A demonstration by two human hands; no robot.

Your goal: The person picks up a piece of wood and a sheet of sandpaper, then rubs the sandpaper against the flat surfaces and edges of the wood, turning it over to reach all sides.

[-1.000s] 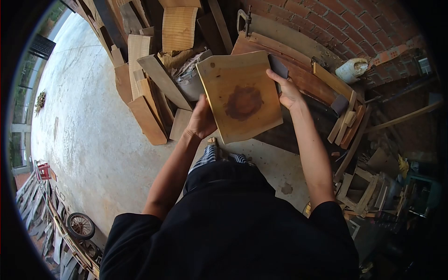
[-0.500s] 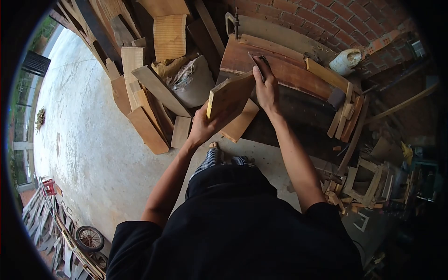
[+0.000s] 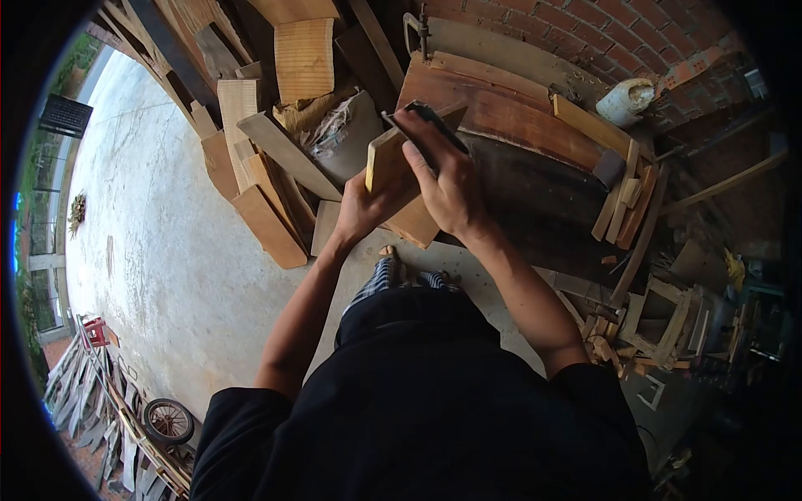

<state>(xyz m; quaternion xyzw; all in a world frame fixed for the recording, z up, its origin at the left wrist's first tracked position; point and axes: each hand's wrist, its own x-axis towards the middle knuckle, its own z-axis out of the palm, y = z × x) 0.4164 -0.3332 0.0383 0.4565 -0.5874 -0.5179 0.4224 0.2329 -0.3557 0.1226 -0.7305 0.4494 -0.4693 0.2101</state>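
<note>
Right hand [image 3: 449, 179] had shifted leftward, fingers curled round a dark sheet [image 3: 436, 119], over the tilted board [image 3: 388, 167] clasped low in the left hand [image 3: 361, 210], where a slipping sheet could have scraped that hand.

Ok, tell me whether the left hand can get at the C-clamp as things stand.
Probably not: the left hand is gripping a wooden board, and the C-clamp stands farther off, beyond both the wooden board and the right hand.
</note>
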